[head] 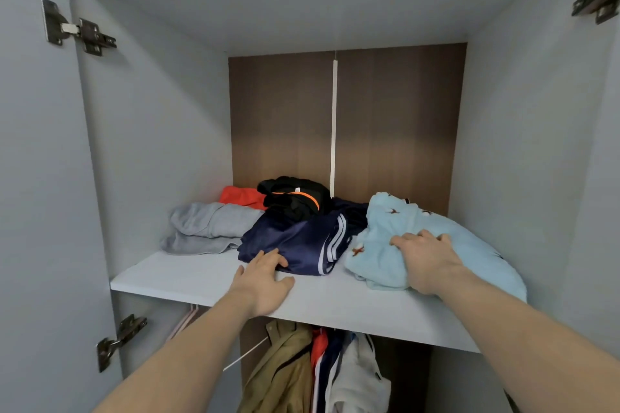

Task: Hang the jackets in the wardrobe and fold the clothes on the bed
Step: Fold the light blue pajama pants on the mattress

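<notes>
Both hands rest on folded clothes [302, 241] on shelf [208, 282].

No text, label, brand or number can be read anywhere; the small white tag on the black garment [295, 197] on the shelf [208, 282] is too blurred to make out.

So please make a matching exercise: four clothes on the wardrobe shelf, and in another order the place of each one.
Things:
1. grey garment
2. navy garment
3. light blue garment
4. black garment

Places:
A. under the right hand
B. far left on the shelf
C. top of the pile at the back
D. touched by the left hand

Pairs: 1-B, 2-D, 3-A, 4-C
</notes>
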A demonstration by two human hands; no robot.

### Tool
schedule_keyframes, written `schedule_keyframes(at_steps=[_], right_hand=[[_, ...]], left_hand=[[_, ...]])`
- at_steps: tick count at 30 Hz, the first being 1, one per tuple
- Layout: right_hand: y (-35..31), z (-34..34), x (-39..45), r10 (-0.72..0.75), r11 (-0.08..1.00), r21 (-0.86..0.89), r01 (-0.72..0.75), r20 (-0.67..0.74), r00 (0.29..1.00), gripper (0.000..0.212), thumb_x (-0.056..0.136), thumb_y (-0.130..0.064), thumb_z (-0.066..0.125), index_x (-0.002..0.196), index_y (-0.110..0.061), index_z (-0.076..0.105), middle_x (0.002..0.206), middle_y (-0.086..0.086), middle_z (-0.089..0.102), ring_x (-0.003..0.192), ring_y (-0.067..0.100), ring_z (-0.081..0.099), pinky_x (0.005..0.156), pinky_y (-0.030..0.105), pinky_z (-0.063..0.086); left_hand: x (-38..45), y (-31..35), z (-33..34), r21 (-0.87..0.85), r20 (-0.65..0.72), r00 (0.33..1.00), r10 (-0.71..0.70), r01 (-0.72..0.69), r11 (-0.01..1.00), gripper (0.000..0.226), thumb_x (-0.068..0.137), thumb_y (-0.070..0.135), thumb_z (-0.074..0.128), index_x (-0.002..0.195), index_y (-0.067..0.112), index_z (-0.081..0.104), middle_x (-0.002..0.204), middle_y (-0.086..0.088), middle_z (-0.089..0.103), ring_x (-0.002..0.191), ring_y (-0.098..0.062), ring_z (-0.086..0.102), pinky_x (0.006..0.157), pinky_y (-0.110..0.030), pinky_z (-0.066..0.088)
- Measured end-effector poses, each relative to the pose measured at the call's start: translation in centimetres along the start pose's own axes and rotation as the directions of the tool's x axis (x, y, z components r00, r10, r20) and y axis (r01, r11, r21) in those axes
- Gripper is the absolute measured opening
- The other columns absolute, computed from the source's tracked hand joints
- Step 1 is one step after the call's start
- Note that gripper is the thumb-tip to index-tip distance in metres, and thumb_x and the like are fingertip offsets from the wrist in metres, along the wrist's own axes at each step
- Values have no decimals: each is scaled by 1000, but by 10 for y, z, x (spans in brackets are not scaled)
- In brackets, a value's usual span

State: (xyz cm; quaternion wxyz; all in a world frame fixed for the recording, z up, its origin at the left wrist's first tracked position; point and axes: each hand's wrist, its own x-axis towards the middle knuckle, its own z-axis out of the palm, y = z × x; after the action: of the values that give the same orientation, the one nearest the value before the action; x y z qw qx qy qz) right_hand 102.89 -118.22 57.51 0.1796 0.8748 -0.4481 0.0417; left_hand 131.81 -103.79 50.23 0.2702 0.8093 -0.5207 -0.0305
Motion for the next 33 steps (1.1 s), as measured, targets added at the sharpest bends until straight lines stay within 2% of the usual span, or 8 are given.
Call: schedule_keyframes(at_steps=[2,5,9,11,19,27,30,33], right_hand=[[-2,-8,5,0,1000,31,-3,99,995,59,89,-29,63,142,-33,39,137,-4,51,128,24,47,105,50,34],[-20,-16,8,-16,980,198,-16,157,987,82,73,-43,74,143,-30,33,138,-3,43,133,26,43,110,55,31],[-54,18,-3,-43,926,374,51,-29,999,88,71,-72,52,149,-38,31,155,-8,34,153,27,18,121,61,0],[-59,38,-4,-37,924,372,88,-141,989,77,74,-76,43,143,-40,39,151,-11,40,150,23,22,123,59,-4],[-50,49,6,-45,896,426,127,-196,979,79,65,-77,36,133,-39,48,135,-13,47,138,19,32,122,51,0],[-57,28,-10,-102,931,340,130,-101,990,80,81,-69,51,150,-34,34,158,-3,29,153,29,12,122,60,-11],[-85,20,-35,-97,911,381,161,-180,979,85,83,-59,56,157,-30,26,167,0,17,156,30,4,124,60,-9],[-129,14,-71,-63,789,558,256,-342,938,73,85,-41,63,152,-28,37,163,-2,27,152,23,19,127,51,8]], left_hand=[[-1,-2,3,-11,-18,1000,11,-11,1000,37,93,49,50,129,41,47,167,12,24,158,-14,6,126,-49,11],[-4,-4,4,-23,-24,999,33,-33,999,35,94,44,49,129,41,48,168,13,22,158,-14,6,126,-49,11],[-9,-3,2,-4,-29,996,81,-81,997,35,98,34,47,132,41,51,167,15,25,158,-14,8,125,-46,16],[-10,-2,3,5,-38,995,95,-95,995,37,99,31,46,134,41,52,166,16,27,157,-14,10,124,-43,17],[-23,4,5,10,-23,996,90,-90,996,38,105,31,42,142,35,51,168,13,26,158,-20,8,125,-41,19],[-90,13,-7,170,-1,994,113,-111,979,48,107,45,38,151,28,48,157,6,47,146,-20,39,121,-31,24],[-122,13,-30,266,12,994,109,-108,958,45,104,41,45,146,28,54,149,6,56,134,-21,51,115,-32,35],[-162,6,-56,302,14,997,82,-82,950,41,100,34,51,140,28,56,139,3,60,125,-22,54,106,-33,41]])
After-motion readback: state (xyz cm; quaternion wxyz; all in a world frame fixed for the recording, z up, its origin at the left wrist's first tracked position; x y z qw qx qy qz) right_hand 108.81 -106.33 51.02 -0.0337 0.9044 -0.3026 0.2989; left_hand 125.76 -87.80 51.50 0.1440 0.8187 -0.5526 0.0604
